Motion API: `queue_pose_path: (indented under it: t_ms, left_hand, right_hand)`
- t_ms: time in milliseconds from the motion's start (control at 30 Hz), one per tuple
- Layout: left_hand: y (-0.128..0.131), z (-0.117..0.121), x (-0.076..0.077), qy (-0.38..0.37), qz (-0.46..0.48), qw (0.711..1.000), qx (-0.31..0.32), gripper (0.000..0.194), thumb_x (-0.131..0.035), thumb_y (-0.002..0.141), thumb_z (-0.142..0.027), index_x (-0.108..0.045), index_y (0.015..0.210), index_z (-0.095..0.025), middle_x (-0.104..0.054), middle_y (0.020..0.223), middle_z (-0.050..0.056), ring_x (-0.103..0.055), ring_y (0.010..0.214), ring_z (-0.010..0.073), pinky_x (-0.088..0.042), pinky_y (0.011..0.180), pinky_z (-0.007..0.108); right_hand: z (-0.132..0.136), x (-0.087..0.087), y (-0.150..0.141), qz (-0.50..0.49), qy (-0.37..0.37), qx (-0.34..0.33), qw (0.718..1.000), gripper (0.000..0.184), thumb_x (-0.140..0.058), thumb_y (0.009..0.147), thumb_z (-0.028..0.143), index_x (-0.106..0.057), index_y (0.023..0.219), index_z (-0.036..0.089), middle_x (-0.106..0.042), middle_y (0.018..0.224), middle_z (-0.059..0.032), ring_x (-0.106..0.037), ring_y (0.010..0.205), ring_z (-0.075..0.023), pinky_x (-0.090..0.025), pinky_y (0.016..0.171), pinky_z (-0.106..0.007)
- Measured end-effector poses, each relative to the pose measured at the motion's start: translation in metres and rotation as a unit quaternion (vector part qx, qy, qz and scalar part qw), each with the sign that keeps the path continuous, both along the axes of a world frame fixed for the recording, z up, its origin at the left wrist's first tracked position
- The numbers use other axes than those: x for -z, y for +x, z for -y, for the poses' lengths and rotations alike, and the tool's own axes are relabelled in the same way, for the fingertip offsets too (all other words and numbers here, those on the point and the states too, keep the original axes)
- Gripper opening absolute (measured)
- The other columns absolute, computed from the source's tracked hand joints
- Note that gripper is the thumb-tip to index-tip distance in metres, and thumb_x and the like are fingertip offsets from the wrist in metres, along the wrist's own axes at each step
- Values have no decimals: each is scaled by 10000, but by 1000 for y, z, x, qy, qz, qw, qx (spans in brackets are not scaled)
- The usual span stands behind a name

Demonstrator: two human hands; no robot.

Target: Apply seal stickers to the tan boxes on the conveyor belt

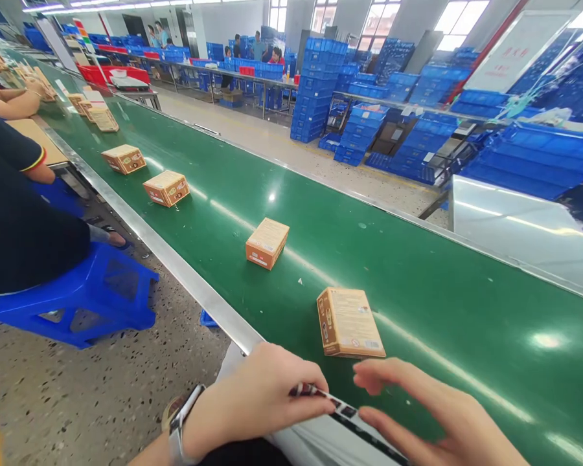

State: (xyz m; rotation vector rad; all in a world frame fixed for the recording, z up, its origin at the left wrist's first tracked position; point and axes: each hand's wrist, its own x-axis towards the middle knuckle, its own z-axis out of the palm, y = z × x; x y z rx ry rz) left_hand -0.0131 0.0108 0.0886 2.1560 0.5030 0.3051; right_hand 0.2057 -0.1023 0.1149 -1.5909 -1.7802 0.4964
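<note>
Near the closest box (352, 321), our left hand (267, 389) is edge-pinching a thin piece (348, 411), probably light, bendable; our right hand (447, 413) is holding fingers apart.

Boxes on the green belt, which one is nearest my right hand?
The box just beyond your right hand, lowest in the picture; the others lie farther up the belt.

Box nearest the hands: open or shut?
Box looks shut: on the faces in view, no flap stands up and no gap shows. Its far side is hidden, can't tell there.
</note>
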Motion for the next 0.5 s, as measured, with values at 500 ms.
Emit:
queue_pose_path:
  t_ms: [500]
  left_hand:
    - [3, -6, -21, -95, -84, 986, -110, 183, -698, 895, -283, -779, 760, -189, -638, 573, -52, -480, 523, 93, -319, 520, 211]
  right_hand:
    - [-7, 11, -27, 279, 178, -69, 941, 270, -472, 958, 29, -632, 1073, 213, -752, 974, -5, -721, 906, -187, -321, 1089, -391]
